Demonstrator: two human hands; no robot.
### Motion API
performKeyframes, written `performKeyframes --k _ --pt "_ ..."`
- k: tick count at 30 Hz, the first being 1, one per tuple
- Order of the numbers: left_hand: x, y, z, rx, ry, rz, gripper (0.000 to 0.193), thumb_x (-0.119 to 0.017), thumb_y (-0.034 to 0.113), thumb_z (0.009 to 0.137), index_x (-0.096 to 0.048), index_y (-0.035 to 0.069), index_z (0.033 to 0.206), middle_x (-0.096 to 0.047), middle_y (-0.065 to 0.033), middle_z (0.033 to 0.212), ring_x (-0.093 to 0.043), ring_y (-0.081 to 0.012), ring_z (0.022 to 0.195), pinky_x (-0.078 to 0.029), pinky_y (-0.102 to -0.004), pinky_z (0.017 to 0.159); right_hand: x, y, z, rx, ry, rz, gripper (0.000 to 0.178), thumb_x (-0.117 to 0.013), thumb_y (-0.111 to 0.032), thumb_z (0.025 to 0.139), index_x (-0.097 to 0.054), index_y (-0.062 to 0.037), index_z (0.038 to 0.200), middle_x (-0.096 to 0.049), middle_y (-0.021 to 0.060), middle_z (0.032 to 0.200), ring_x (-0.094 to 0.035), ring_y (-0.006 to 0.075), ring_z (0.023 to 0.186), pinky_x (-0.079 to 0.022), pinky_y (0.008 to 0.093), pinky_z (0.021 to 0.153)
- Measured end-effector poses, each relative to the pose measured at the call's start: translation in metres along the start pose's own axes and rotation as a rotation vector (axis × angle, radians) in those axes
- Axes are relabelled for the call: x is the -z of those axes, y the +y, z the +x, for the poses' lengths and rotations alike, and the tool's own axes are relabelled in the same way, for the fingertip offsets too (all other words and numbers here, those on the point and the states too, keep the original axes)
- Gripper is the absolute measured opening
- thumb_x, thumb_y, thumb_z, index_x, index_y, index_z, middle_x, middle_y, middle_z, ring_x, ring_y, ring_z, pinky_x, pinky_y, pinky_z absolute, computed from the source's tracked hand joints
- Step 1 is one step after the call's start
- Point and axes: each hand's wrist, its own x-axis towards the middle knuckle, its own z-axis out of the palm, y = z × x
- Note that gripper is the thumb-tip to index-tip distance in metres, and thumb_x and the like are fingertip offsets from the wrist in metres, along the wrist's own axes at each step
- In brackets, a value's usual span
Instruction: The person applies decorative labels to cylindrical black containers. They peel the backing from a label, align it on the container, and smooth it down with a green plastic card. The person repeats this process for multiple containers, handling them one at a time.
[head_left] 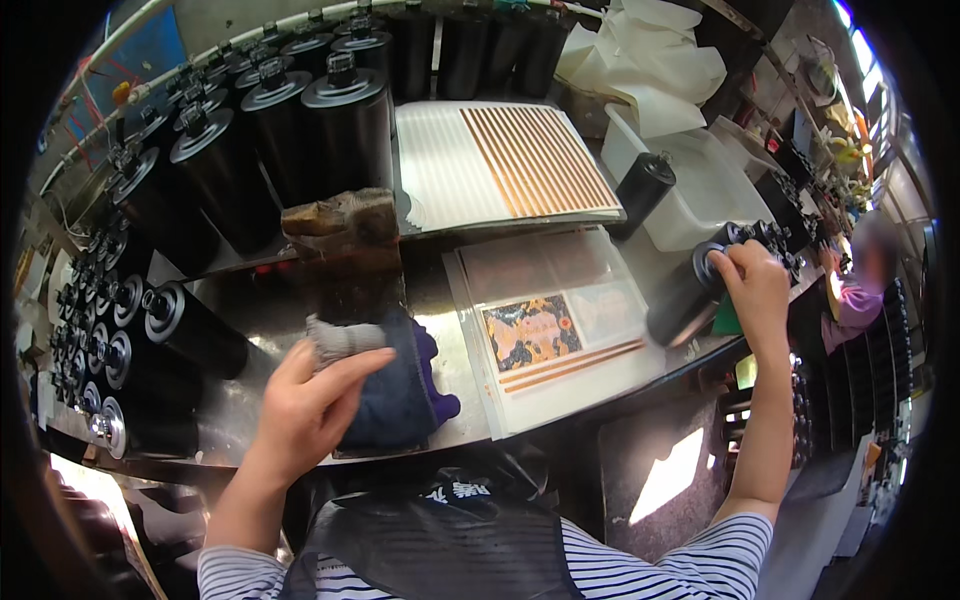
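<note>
My right hand (757, 288) is closed around the top of a tilted black bottle (683, 298), at the right end of the metal worktable. That bottle leans beside a stack of decal sheets (620, 385); the top one bears a floral panel (525, 335) and copper stripes. On the left, my left hand (308, 405) pinches a bunched grey cloth (345, 340) between thumb and fingers. Just beyond it lies a folded dark blue cloth (385, 400) with a purple edge, near the table's front.
Many black bottles (270, 120) crowd the left and back. A striped sheet stack (520, 160) lies on a raised shelf beside a wooden block (340, 222). At right stand a white tub (690, 235) and another black bottle (646, 187). A person in purple (852, 310) works farther right.
</note>
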Motion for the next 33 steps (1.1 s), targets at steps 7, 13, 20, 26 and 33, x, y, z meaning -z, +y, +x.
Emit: performKeyframes --k 7,13,20,26,33 --pt "-0.009 0.013 0.02 0.193 -0.31 -0.885 0.096 -0.08 0.026 0.068 -0.024 0.001 0.142 -0.047 -0.0159 0.13 -0.047 -0.0265 0.119 -0.033 -0.0362 0.104 0.055 -0.172 0.028 0.251 -0.471 1.0 0.015 -0.065 -0.013 0.084 -0.063 0.0016 0.081 -0.061 0.0037 0.068 -0.055 0.0104 0.061 -0.043 0.024 0.056" --pt "0.007 -0.02 -0.009 0.684 0.129 -1.295 0.083 -0.069 0.053 0.072 -0.042 -0.003 0.127 -0.058 -0.0161 0.111 -0.061 -0.0216 0.096 -0.052 -0.0324 0.083 -0.073 -0.153 0.014 0.068 -0.553 0.937 0.021 -0.058 -0.014 0.088 -0.064 -0.0017 0.105 -0.067 0.0096 0.079 -0.062 0.0153 0.067 -0.049 0.0279 0.064" --pt "0.003 -0.048 -0.001 0.819 0.319 -1.154 0.072 -0.068 0.045 0.079 -0.039 0.001 0.128 -0.054 -0.0107 0.113 -0.056 -0.0177 0.1 -0.048 -0.0304 0.085 -0.134 -0.104 -0.08 0.191 -0.707 0.041 0.04 -0.054 -0.011 0.082 -0.055 -0.006 0.122 -0.062 0.012 0.074 -0.063 0.028 0.07 -0.05 0.0381 0.059" --pt "-0.026 -0.05 0.017 0.803 0.252 -1.071 0.086 -0.072 0.047 0.075 -0.033 0.0 0.135 -0.051 -0.0121 0.123 -0.052 -0.0197 0.111 -0.042 -0.0321 0.095 -0.194 -0.092 -0.024 0.383 -0.47 -0.161 0.044 -0.054 -0.013 0.079 -0.057 -0.0174 0.123 -0.06 0.0072 0.08 -0.061 0.0223 0.075 -0.051 0.0322 0.058" --pt "-0.027 -0.039 0.017 0.729 0.373 -0.764 0.09 -0.064 0.044 0.083 -0.016 -0.002 0.144 -0.036 -0.0158 0.14 -0.039 -0.0232 0.128 -0.03 -0.0338 0.106 -0.271 -0.081 0.067 0.316 -0.547 0.304 0.048 -0.06 -0.031 0.087 -0.05 -0.011 0.129 -0.052 0.0152 0.126 -0.049 0.0322 0.115 -0.039 0.0383 0.098"
